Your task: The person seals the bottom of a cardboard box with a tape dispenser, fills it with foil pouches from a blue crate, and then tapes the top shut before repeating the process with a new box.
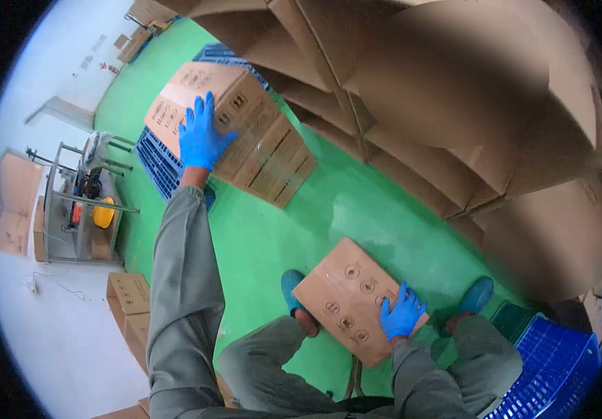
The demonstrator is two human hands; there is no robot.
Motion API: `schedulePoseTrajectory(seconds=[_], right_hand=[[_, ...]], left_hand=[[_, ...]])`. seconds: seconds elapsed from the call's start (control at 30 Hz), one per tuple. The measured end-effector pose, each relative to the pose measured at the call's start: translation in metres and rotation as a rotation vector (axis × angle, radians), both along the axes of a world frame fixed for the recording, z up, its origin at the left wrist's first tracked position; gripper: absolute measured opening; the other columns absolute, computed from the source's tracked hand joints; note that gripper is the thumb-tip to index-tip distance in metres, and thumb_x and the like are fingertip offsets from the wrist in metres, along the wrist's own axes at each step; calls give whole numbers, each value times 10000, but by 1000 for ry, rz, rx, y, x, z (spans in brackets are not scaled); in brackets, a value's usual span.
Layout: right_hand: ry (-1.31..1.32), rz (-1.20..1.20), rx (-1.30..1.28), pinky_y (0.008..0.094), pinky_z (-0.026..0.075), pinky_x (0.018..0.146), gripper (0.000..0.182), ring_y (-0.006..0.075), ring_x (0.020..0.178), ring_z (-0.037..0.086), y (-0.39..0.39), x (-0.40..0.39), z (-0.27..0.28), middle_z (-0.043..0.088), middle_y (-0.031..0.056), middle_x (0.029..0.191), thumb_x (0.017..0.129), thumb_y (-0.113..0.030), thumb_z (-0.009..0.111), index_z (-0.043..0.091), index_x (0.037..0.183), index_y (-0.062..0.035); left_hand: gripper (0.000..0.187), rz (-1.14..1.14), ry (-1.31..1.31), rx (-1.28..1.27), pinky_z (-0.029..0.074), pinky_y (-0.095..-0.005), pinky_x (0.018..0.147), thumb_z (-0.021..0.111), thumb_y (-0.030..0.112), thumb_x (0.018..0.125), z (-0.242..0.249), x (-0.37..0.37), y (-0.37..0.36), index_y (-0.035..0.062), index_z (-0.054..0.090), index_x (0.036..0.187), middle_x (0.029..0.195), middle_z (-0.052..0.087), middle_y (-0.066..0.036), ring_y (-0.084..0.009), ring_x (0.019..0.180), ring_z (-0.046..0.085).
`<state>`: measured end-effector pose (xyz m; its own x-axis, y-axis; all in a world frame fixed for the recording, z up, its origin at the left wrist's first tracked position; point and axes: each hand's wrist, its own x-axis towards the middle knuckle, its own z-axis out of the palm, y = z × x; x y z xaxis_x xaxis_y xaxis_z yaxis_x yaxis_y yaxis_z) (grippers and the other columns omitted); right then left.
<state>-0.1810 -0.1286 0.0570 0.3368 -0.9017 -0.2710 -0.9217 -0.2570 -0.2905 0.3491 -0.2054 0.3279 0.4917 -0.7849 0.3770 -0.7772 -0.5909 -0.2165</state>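
My left hand (203, 140), in a blue glove, rests on a stack of flat cardboard cartons (273, 157) at the upper left. Its fingers are spread across the top carton and the thumb points right. Printed symbols and clear tape show on the stack's side. Between my knees lies a single cardboard carton (336, 283) with round printed symbols facing up. On its right part, my right hand (402, 314), also gloved in blue, lies with fingers apart. The underside of this carton is hidden.
The stack sits on a blue plastic pallet (154, 164). Large open cardboard boxes (384, 150) stand at the upper right. Blue crates (552, 363) are beside my right leg. A metal trolley (70, 209) holds a yellow object (103, 213). Cartons (130, 293) line the left wall.
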Motion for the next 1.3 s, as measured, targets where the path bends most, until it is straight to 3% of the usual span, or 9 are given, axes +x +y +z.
schedulePoseTrajectory(seconds=[0.2, 0.3, 0.53, 0.63, 0.7, 0.83, 1.03, 1.13, 1.3], right_hand=[[-80, -18, -17, 633, 188, 1127, 796, 407, 1236, 482, -1, -3, 4, 532, 229, 1310, 843, -511, 580, 396, 1474, -63], [-98, -14, 14, 643, 176, 1127, 797, 399, 1243, 476, -3, -10, 1, 514, 233, 1325, 847, -514, 571, 388, 1479, -66], [-87, -2, 29, 641, 184, 1117, 805, 383, 1279, 457, -2, -12, -10, 465, 218, 1382, 855, -542, 562, 375, 1493, -90], [-135, -10, -1, 599, 290, 1072, 790, 377, 1236, 505, -3, -16, -1, 530, 219, 1331, 815, -516, 607, 421, 1448, -81], [-154, 12, 103, 593, 341, 1038, 784, 390, 1197, 534, -14, -21, 2, 554, 225, 1301, 808, -502, 619, 429, 1438, -76], [-279, -105, 122, 523, 493, 903, 638, 407, 1054, 619, -33, -51, -25, 639, 253, 1133, 818, -432, 641, 558, 1297, -19], [-686, -204, 54, 465, 468, 1000, 510, 408, 1140, 600, -48, -78, 135, 609, 258, 1257, 938, -334, 559, 560, 1292, 33], [-885, -225, -6, 432, 517, 915, 443, 363, 1054, 655, -16, -118, 234, 673, 217, 1148, 921, -327, 612, 609, 1246, -25], [-957, -235, -148, 357, 543, 824, 368, 245, 896, 696, 19, -214, 320, 722, 139, 1023, 913, -275, 658, 641, 1205, -52]], left_hand=[[990, 56, -86, -16, 339, -596, 1073, 786, 438, 755, 26, -10, 1, 123, 266, 1537, 1528, 363, -185, -412, 1379, 382], [752, -67, 285, -350, 374, -512, 1071, 682, 457, 870, 72, -9, -16, 38, 419, 1437, 1427, 479, -216, -367, 1307, 475], [703, -579, 228, -1285, 430, -425, 999, 687, 443, 891, 350, -74, -124, -97, 510, 1305, 1279, 590, -224, -316, 1166, 571], [592, -399, 526, -1044, 481, -419, 857, 702, 442, 870, 396, -70, -123, -90, 634, 1122, 1098, 682, -188, -272, 955, 629], [483, -489, 411, -1362, 487, -414, 711, 667, 436, 886, 389, -39, -118, -46, 695, 896, 856, 702, -141, -221, 760, 609], [500, -40, 253, -1166, 450, -422, 606, 639, 455, 895, 432, -48, 16, -18, 625, 735, 678, 601, -137, -196, 660, 528], [288, -412, -249, -882, 516, -304, 790, 638, 217, 969, 422, -124, 262, -30, 673, 1113, 935, 671, -86, -157, 861, 609], [315, -276, 59, -949, 524, -334, 733, 640, 265, 971, 351, -318, 260, -35, 673, 1061, 906, 694, -98, -154, 783, 615], [287, -197, -61, -429, 467, -401, 533, 659, 292, 940, 176, -390, 262, 38, 586, 828, 695, 635, -174, -312, 588, 618]])
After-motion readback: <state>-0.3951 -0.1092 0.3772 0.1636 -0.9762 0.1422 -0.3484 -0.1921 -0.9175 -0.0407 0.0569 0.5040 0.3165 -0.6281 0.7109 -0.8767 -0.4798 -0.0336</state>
